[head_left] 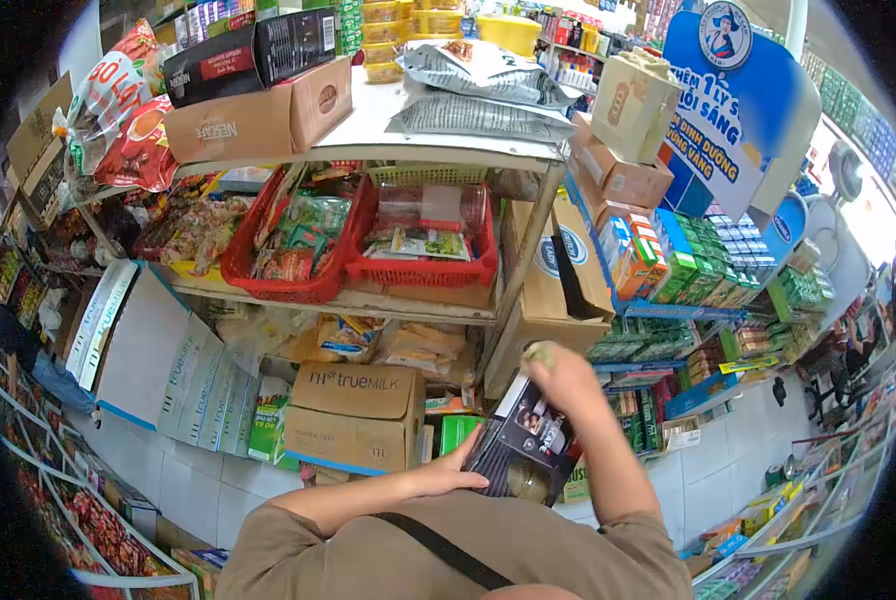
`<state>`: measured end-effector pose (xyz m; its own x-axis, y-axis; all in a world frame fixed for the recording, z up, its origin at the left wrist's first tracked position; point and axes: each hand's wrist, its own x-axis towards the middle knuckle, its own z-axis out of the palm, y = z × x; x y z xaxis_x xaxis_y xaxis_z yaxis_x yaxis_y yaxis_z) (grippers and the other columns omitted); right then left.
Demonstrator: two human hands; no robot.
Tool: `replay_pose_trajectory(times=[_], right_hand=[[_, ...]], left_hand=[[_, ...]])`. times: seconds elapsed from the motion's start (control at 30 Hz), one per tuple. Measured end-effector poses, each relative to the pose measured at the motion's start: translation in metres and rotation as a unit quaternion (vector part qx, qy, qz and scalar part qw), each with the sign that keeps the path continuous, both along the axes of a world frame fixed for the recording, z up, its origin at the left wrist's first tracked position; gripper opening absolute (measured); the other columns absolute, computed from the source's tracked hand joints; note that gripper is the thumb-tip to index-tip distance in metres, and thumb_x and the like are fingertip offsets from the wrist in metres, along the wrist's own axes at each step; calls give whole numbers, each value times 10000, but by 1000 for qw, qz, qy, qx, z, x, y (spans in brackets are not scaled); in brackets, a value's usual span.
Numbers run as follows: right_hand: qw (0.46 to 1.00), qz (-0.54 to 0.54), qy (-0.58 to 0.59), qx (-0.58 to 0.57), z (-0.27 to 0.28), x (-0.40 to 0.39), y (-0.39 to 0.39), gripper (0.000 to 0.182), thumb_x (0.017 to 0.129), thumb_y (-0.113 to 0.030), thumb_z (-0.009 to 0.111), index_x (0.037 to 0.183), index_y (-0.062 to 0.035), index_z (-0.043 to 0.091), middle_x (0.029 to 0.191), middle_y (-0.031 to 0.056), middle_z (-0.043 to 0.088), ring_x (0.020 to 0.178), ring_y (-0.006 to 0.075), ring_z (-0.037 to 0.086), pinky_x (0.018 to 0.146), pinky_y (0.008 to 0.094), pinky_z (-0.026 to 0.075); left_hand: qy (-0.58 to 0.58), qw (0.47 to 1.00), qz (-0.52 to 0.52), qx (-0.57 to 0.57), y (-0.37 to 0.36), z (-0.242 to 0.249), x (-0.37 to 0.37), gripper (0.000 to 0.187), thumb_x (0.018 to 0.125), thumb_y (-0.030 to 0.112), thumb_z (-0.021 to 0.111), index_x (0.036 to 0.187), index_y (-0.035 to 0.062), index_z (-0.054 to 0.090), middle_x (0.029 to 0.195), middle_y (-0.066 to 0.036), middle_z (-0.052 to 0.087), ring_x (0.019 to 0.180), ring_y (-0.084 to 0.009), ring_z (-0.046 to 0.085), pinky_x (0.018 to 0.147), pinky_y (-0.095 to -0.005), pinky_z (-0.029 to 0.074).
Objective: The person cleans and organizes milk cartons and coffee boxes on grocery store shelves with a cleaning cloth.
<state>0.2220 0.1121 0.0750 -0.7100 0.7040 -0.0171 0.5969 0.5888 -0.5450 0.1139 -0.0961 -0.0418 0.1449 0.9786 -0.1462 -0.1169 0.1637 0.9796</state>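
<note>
A black box (540, 432) with a printed picture and pale lettering is tilted close against my chest. My left hand (453, 474) grips its lower left side, the thumb lying across the front. Over the box's upper right corner is my right hand (560, 380), fingers closed around a small pale-green crumpled thing (541, 353) that looks like a cloth. The right hand's fingertips are partly hidden. Behind the box stands a tall brown carton (543, 335).
Ahead is a white shelf (368, 130) bearing Nescafé boxes (258, 115) and silver packs (483, 80). Red baskets (423, 268) of packets fill its middle level. A TH true MILK carton (353, 415) sits below. Stacked milk packs (703, 260) stand right, on blue-edged shelves.
</note>
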Motion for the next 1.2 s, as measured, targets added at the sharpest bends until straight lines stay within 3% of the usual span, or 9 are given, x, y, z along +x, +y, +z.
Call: replay_pose_trajectory(times=[0.13, 0.23, 0.37, 0.5, 0.6, 0.7, 0.83, 1.0, 1.2], right_hand=[[914, 29, 38, -402, -20, 24, 52, 382, 882, -367, 510, 1105, -58, 543, 971, 23, 603, 805, 98, 537, 722, 266, 443], [872, 3, 55, -486, -59, 57, 76, 385, 875, -338, 530, 1118, -39, 536, 1015, 43, 601, 859, 108, 558, 761, 263, 452], [883, -46, 67, -461, -79, 114, 83, 336, 859, -240, 528, 1121, -29, 526, 1019, 72, 604, 874, 160, 583, 758, 304, 478], [728, -108, 386, -556, -125, 129, 67, 340, 895, -269, 414, 1113, -30, 521, 1042, 117, 594, 898, 226, 597, 769, 378, 491], [752, -167, 492, -406, -236, 110, 62, 505, 916, -477, 359, 1142, -55, 519, 1075, 99, 589, 941, 221, 578, 850, 357, 452], [659, -124, 526, -524, -142, 62, -46, 534, 931, -480, 315, 1264, -76, 420, 1206, 89, 503, 1077, 238, 502, 947, 369, 383], [718, -160, 429, -523, -169, 62, -76, 526, 939, -443, 294, 1283, -57, 389, 1234, 124, 474, 1097, 286, 489, 924, 400, 409], [714, 8, 439, -545, -163, 57, -14, 529, 938, -431, 283, 1280, -41, 389, 1214, 138, 489, 1095, 286, 495, 910, 394, 422], [711, -14, 442, -547, -92, -7, -34, 590, 929, -462, 259, 1307, -18, 347, 1285, 143, 424, 1160, 287, 428, 994, 431, 326]], left_hand=[[-12, 1000, 3, 25, -3, -2, 4, 996, 758, 121, 652, 1397, 25, -106, 1467, -175, 64, 1342, -212, 118, 1071, -285, 116], [-39, 999, 9, 34, -7, 0, 5, 971, 764, 97, 641, 1404, 32, -86, 1472, -153, 61, 1340, -195, 117, 1070, -290, 129], [-10, 998, 19, 62, -8, 4, 4, 932, 783, 67, 618, 1407, 30, -73, 1479, -129, 23, 1343, -189, 100, 1074, -301, 138], [4, 998, 41, 54, -9, 3, 10, 951, 774, 107, 641, 1408, 27, -63, 1469, -143, 66, 1338, -205, 129, 1072, -309, 150], [20, 994, 99, 46, -8, -7, 14, 953, 772, 135, 642, 1407, 24, -60, 1442, -165, 159, 1305, -223, 229, 1058, -309, 187], [-56, 980, 176, 70, -5, -25, 11, 910, 788, 106, 595, 1408, 30, -67, 1445, -155, 157, 1305, -220, 230, 1054, -306, 194], [-137, 957, 254, 29, -15, -13, 7, 883, 797, 71, 550, 1404, 32, -90, 1460, -145, 125, 1339, -213, 158, 1062, -306, 178], [-103, 969, 223, 18, -14, -26, 22, 967, 792, 249, 615, 1404, 45, -106, 1477, -131, -58, 1362, -221, -1, 1083, -336, 101], [-84, 930, 286, 213, -43, -14, 18, 948, 810, 270, 607, 1406, 54, -99, 1479, -112, -26, 1359, -210, 15, 1086, -348, 80]])
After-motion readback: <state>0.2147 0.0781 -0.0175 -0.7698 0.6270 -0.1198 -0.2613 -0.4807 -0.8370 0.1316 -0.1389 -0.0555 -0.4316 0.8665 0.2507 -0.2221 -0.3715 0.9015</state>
